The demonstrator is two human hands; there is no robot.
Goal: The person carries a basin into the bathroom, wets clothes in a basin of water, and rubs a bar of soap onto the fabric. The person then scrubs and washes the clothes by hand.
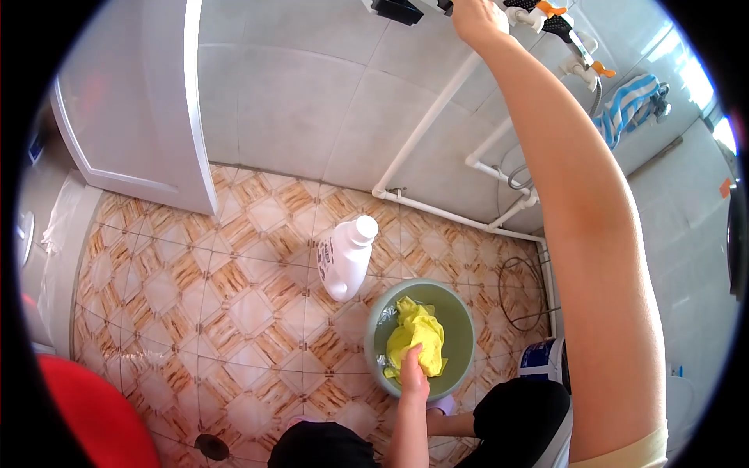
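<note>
A green basin (465, 327) stands on the tiled floor and holds water and a bunched yellow cloth (417, 331). My left hand (413, 378) reaches into the basin from below and touches the cloth's lower edge; whether its fingers grip it is unclear. My right hand (478, 19) is raised at the top edge of the view, beside the wall taps (538, 14). Its fingers are mostly cut off by the frame, so what it holds cannot be made out. Left of the basin, a white bottle (347, 261) with a white cap stands upright.
A white door (136, 101) is at the upper left. White pipes (433, 113) run along the wall. A striped cloth (628, 105) hangs at the upper right. A red object (94, 409) lies lower left, and a white bucket (542, 359) stands right of the basin.
</note>
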